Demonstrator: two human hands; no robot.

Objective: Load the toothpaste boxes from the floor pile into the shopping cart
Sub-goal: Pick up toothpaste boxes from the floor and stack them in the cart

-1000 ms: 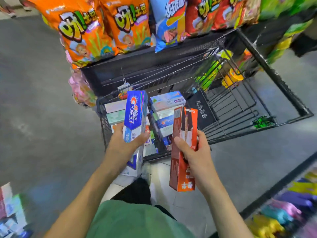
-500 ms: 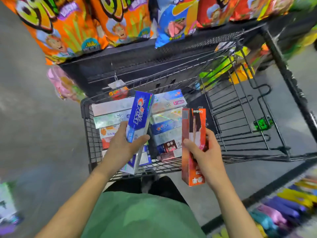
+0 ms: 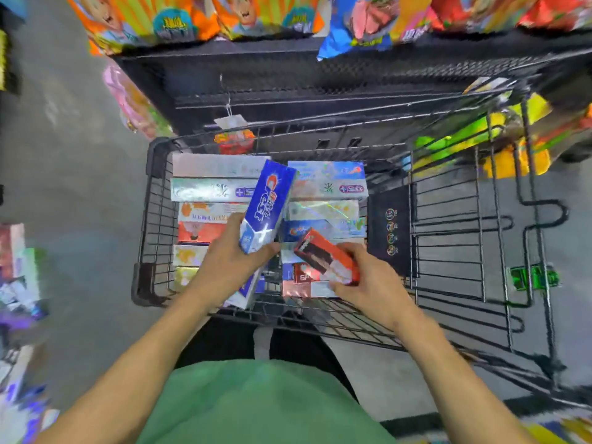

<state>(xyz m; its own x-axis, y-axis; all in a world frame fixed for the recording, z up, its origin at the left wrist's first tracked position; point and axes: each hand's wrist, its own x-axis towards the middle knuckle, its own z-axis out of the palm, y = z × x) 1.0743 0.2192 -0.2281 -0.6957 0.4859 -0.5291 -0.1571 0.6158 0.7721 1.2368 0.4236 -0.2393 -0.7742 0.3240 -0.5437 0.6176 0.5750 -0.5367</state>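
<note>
While both hands reach over the near edge of the shopping cart (image 3: 145, 219), each one holds a toothpaste box. The left hand (image 3: 229, 264) grips a blue box (image 3: 269, 203) around its lower part, thumb across the front and fingers behind, so the box stands tilted with its top leaning away and to the right, above the boxes already in the cart. The right hand (image 3: 368, 283) has its fingers curled round a red box (image 3: 323, 254), which lies slanted low over the right-hand stack, its upper end pointing toward the blue box; whether it touches the boxes beneath I cannot tell. Inside the cart, stacked toothpaste boxes (image 3: 217, 187) lie flat in two columns side by side, filling its left part. To their right stands a dark panel (image 3: 390, 232) with small round marks, and beyond it the wire basket is bare down to its grid. Bright snack bags (image 3: 166, 20) hang on the black rack (image 3: 288, 81) just past the cart. More blurred boxes (image 3: 19, 277) lie on the grey floor (image 3: 73, 155) at the left edge.
</note>
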